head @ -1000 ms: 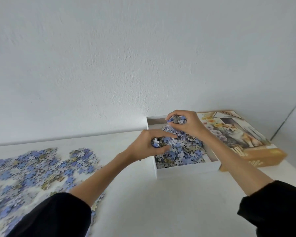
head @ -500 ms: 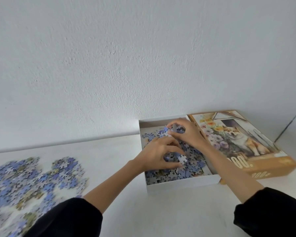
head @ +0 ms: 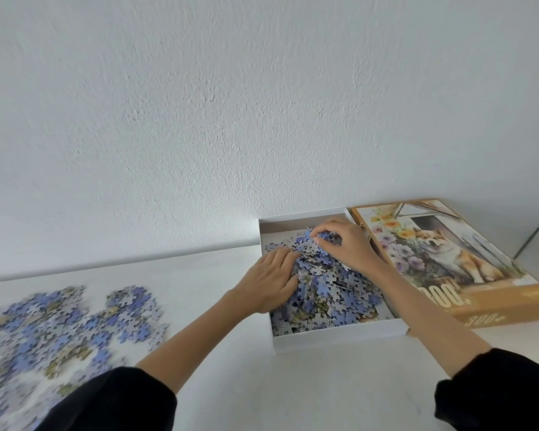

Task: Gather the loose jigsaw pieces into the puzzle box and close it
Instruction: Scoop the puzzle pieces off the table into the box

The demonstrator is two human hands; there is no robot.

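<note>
- Soft, even light; the white wall [head: 262, 104] and surface [head: 293, 387] look bright, shadows are faint
- The loose pieces [head: 59, 331] at the left edge are blurred
- The wide lens bends the borders

Left hand [head: 269, 283] lies flat, fingers [head: 282, 259] straight; right hand's [head: 344, 244] curled fingers pinch jigsaw pieces [head: 327, 287].

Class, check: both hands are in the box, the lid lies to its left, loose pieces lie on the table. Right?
No: the head view shows the lid right of the box, not left. The left hand and right hand are in the box; loose pieces lie on the table.
</note>
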